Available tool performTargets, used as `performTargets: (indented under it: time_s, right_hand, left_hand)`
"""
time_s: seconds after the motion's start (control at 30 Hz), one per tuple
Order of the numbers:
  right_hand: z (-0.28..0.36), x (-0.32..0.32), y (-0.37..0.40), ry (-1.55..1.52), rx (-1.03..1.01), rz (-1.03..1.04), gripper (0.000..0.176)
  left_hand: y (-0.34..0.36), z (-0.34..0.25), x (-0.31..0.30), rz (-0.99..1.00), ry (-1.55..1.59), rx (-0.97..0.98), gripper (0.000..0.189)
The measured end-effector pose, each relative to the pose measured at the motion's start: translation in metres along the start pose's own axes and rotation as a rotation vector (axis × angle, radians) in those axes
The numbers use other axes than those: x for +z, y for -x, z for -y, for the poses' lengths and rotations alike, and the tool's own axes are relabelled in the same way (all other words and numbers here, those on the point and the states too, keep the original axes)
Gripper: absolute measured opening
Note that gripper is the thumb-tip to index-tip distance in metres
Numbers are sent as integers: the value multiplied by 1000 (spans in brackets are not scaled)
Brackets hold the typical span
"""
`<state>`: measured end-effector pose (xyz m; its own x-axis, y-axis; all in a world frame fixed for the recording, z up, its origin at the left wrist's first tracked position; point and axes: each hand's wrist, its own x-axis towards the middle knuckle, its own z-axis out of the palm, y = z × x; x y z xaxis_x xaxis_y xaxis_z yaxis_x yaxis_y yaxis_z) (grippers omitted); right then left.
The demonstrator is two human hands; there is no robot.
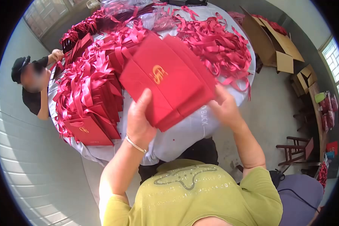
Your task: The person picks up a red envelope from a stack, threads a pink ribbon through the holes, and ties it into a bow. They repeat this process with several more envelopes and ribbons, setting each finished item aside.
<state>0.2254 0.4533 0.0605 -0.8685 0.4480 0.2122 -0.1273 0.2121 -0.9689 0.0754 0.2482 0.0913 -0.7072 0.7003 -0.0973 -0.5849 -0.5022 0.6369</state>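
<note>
A stack of flat red paper bags (177, 81) with a gold emblem on top is held up between my two hands, tilted over the table. My left hand (140, 115) grips its lower left edge, thumb on the front face and the other fingers mostly hidden behind. At the right corner, my right hand (225, 105) closes on the bags' edge. To the left stand packed red gift bags (88, 130) with pink ribbon handles, the front one showing a gold emblem. A heap of loose pink ribbons (218, 45) lies beyond the stack on the right.
The round table has a pale cloth (169, 147). Another person (34, 83) sits at its left side, a hand near the bags. Clear plastic wrap (154, 19) lies at the back. Open cardboard boxes (269, 41) and a wooden stool (295, 148) are on the right.
</note>
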Motion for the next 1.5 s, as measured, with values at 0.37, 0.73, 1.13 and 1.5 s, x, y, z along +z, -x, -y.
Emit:
performTargets:
  time_s: [0.37, 0.73, 1.13, 1.5]
  right_hand:
    - [-15, -32, 36, 1009, -433, 354, 69]
    - [20, 38, 18, -517, 84, -197, 57]
    - [-2, -31, -23, -483, 142, -334, 45]
    - [21, -14, -25, -394, 176, -238, 52]
  left_hand:
    - [-1, -21, -21, -37, 51, -3, 45]
    - [15, 57, -1, -69, -136, -75, 47]
    - [-24, -8, -41, 270, -1422, 85, 49]
    - [-97, -52, -86, -147, -1030, 87, 67]
